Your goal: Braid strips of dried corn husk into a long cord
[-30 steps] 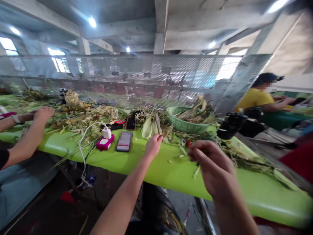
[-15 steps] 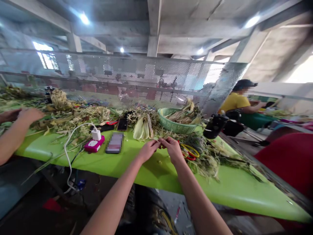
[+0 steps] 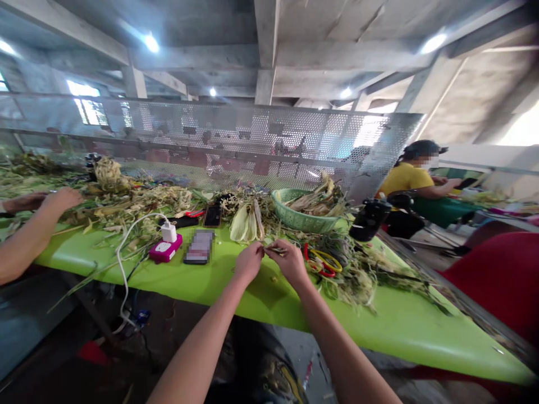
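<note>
My left hand point(image 3: 249, 262) and my right hand point(image 3: 291, 261) meet above the green tabletop point(image 3: 177, 283), fingers closed. Between them is a thin, brownish strip of dry plant material point(image 3: 274, 250), probably husk; the right fingers pinch it and the left fingertips close at its end. Just beyond them lies a fanned bundle of pale corn husks point(image 3: 244, 221). Right of my right hand are scissors with red and yellow handles point(image 3: 326, 261), partly among dry fibres point(image 3: 357, 283).
A green basket point(image 3: 303, 220) holds dried husks. Left stand a phone point(image 3: 199, 247), a magenta power socket point(image 3: 166, 248) with a white charger and cable, and a dark phone point(image 3: 212, 216). A neighbour's arm point(image 3: 33, 230) reaches in at left; a person in yellow point(image 3: 406, 179) sits at right.
My hands have shifted slightly left and turned, so the thin strip now shows between them. The view has tilted and moved a little. The neighbour's hands at left have moved slightly.
</note>
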Demonstrator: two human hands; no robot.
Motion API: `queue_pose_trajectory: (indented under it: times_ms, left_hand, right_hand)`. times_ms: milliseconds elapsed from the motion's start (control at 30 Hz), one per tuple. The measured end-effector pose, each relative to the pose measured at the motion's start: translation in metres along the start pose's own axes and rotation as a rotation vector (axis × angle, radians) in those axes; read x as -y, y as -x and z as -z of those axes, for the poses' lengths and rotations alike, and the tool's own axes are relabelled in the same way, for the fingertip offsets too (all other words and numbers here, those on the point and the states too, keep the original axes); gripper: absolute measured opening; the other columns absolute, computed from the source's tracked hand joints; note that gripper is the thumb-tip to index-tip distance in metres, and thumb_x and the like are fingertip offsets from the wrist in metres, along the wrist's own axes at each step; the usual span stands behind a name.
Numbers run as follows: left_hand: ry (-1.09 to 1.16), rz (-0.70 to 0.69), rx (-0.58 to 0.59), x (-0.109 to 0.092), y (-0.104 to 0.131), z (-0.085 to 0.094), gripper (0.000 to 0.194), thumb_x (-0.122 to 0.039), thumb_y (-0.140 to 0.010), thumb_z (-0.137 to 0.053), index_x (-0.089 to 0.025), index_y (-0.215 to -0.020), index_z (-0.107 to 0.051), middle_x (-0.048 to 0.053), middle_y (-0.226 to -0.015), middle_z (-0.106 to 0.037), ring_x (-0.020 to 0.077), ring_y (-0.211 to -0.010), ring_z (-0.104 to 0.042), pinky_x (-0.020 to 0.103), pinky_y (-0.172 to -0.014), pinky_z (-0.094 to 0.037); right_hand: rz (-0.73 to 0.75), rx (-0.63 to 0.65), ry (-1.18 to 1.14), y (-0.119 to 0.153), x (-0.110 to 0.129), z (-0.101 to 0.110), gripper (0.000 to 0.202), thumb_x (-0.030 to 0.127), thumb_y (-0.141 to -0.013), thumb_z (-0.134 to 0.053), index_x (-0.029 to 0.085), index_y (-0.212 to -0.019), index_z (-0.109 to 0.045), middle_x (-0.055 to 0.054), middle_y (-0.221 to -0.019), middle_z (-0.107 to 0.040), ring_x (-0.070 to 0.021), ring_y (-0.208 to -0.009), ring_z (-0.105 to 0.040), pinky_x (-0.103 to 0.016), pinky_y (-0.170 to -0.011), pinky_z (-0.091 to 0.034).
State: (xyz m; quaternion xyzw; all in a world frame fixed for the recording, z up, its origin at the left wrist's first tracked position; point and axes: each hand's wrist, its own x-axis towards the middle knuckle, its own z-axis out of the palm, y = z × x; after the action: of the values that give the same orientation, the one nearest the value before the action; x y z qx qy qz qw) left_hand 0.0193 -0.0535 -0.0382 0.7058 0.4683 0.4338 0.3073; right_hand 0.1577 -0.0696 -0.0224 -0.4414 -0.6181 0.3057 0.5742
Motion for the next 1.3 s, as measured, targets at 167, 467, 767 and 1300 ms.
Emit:
queue_pose_trajectory:
  times_ms: [167, 467, 767, 1300]
  left_hand:
    - [0.023, -0.069, 0.038, -0.005, 0.002, 0.0, 0.023, -0.03, -0.087, -0.043, -0.019, -0.071, -0.055, -0.001, -0.065, -0.053, 0.0139, -0.06, -0.046, 0.024, -0.056, -0.028]
    - [0.122, -0.068, -0.017, -0.003, 0.001, 0.004, 0.031, -0.039, -0.09, -0.039, -0.017, -0.081, -0.059, 0.002, -0.075, -0.06, 0.0137, -0.067, -0.051, 0.023, -0.061, -0.034]
    - [0.168, -0.074, 0.012, -0.005, 0.004, 0.003, 0.031, -0.04, -0.09, -0.039, -0.019, -0.086, -0.06, 0.001, -0.076, -0.06, 0.0138, -0.066, -0.051, 0.024, -0.061, -0.035]
    - [0.258, -0.038, 0.03, 0.008, -0.004, -0.004, 0.026, -0.037, -0.087, -0.041, -0.018, -0.076, -0.054, -0.004, -0.06, -0.046, 0.0096, -0.055, -0.041, 0.022, -0.052, -0.029]
  right_hand:
    - [-0.059, -0.069, -0.058, -0.009, -0.008, 0.003, 0.026, 0.044, -0.065, -0.072, 0.019, -0.068, -0.063, -0.001, -0.063, -0.062, -0.0154, -0.056, -0.054, -0.029, -0.057, -0.045]
    - [-0.173, -0.079, -0.176, -0.002, -0.003, 0.002, 0.041, 0.051, -0.067, -0.069, 0.015, -0.086, -0.064, -0.005, -0.071, -0.067, -0.0127, -0.054, -0.055, -0.028, -0.056, -0.046]
    - [-0.156, -0.074, -0.139, -0.003, -0.002, -0.001, 0.034, 0.049, -0.065, -0.07, 0.017, -0.074, -0.063, -0.003, -0.067, -0.065, -0.0135, -0.057, -0.054, -0.026, -0.055, -0.042]
    - [-0.107, -0.068, -0.104, -0.002, -0.001, -0.001, 0.032, 0.048, -0.067, -0.068, 0.018, -0.072, -0.061, 0.0, -0.063, -0.058, -0.012, -0.055, -0.049, -0.026, -0.055, -0.042]
